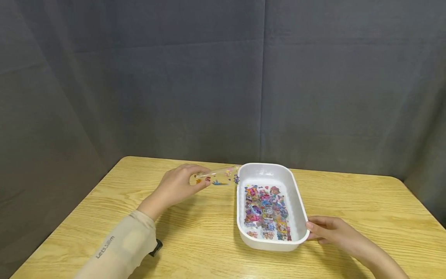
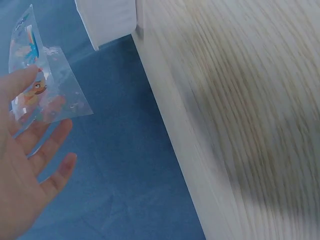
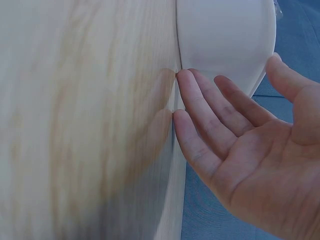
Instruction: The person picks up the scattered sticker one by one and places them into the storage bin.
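Observation:
My left hand (image 1: 181,182) pinches a curved clear plastic sheet (image 1: 221,175) with small colourful cartoon prints, between thumb and fingers. It is held in the air just left of a white tray (image 1: 299,201), its far end right at the tray's rim. The left wrist view shows the see-through sheet (image 2: 34,90) bent over, with the other fingers spread below. At the tray's near right corner, my right hand (image 1: 329,230) holds the rim with the thumb on top and the fingers along the outer wall. Two of its fingertips meet the table in the right wrist view.
Several colourful printed clear pieces (image 1: 266,211) lie overlapping on the tray's floor. Both stand on a light wooden table (image 1: 195,236) with rounded far corners. A dark grey curtain (image 1: 174,97) hangs behind the table and at its sides.

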The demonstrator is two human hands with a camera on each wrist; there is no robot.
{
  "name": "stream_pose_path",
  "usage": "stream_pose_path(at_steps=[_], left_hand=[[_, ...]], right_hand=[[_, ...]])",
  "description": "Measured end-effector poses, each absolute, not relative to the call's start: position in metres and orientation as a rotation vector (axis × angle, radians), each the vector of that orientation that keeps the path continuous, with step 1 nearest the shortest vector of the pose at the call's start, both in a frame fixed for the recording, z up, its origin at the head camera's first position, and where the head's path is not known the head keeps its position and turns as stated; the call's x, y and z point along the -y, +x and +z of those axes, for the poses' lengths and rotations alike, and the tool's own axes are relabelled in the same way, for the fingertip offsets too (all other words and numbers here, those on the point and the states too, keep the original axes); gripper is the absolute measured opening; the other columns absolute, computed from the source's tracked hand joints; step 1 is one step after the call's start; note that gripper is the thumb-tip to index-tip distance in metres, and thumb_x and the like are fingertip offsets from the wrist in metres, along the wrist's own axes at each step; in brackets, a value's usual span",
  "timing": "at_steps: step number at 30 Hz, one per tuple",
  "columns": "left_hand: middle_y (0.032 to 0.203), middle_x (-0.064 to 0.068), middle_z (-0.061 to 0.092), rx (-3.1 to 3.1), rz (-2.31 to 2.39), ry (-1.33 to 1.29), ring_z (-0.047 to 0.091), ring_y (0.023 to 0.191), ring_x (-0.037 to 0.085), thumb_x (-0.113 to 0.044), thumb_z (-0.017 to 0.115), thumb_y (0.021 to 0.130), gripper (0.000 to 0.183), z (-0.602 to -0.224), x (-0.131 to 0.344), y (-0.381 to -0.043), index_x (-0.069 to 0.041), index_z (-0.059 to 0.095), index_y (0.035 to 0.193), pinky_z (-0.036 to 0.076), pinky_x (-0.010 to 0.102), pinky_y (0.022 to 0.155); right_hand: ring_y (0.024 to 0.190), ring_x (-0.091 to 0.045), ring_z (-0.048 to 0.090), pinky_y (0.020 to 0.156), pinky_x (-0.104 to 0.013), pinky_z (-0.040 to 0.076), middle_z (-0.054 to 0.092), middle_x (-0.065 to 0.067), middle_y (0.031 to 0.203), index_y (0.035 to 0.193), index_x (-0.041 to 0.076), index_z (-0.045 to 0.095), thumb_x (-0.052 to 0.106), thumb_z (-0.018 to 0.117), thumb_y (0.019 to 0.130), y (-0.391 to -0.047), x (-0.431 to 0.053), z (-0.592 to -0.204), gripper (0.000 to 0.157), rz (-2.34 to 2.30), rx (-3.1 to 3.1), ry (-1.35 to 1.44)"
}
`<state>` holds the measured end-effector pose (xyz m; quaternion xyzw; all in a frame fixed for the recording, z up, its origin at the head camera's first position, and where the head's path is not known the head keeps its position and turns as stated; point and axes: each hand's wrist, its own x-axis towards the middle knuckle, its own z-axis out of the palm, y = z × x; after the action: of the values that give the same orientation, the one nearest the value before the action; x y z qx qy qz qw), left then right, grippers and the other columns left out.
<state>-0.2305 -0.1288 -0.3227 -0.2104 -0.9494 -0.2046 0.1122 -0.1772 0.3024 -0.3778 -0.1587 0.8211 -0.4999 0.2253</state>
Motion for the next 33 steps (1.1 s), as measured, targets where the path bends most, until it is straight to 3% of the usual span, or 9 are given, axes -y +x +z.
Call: stream_pose_path(at_steps=[13, 22, 33], left_hand=[[0.13, -0.005, 0.064, 2.739, -0.605, -0.635, 0.059, 0.12, 0.02, -0.044, 0.069, 0.093, 0.038, -0.321, 0.101, -0.232, -0.027, 0.068, 0.127, 0.05, 0.047, 0.094], [0.123, -0.005, 0.066, 2.714, -0.61, -0.681, 0.059, 0.115, 0.016, -0.044, 0.069, 0.093, 0.04, -0.316, 0.079, -0.233, -0.026, 0.068, 0.129, 0.05, 0.042, 0.09], [0.128, -0.007, 0.064, 2.723, -0.57, -0.814, 0.057, 0.118, 0.014, -0.046, 0.069, 0.092, 0.042, -0.314, 0.052, -0.233, -0.03, 0.065, 0.131, 0.049, 0.041, 0.091]], right_hand=[[0.106, -0.032, 0.066, 0.085, -0.052, 0.054, 0.069, -0.022, 0.114, 0.138, -0.02, 0.04, 0.031, 0.049, 0.106, -0.176, -0.304, -0.378, 0.061, -1.375, -2.271, -0.425], [0.108, -0.031, 0.066, 0.085, -0.054, 0.053, 0.068, -0.022, 0.117, 0.14, -0.018, 0.038, 0.03, 0.045, 0.107, -0.178, -0.304, -0.38, 0.059, -1.388, -2.235, -0.446], [0.104, -0.025, 0.067, 0.083, -0.046, 0.054, 0.069, -0.021, 0.114, 0.139, -0.019, 0.04, 0.029, 0.047, 0.106, -0.177, -0.303, -0.379, 0.058, -1.393, -2.252, -0.434]])
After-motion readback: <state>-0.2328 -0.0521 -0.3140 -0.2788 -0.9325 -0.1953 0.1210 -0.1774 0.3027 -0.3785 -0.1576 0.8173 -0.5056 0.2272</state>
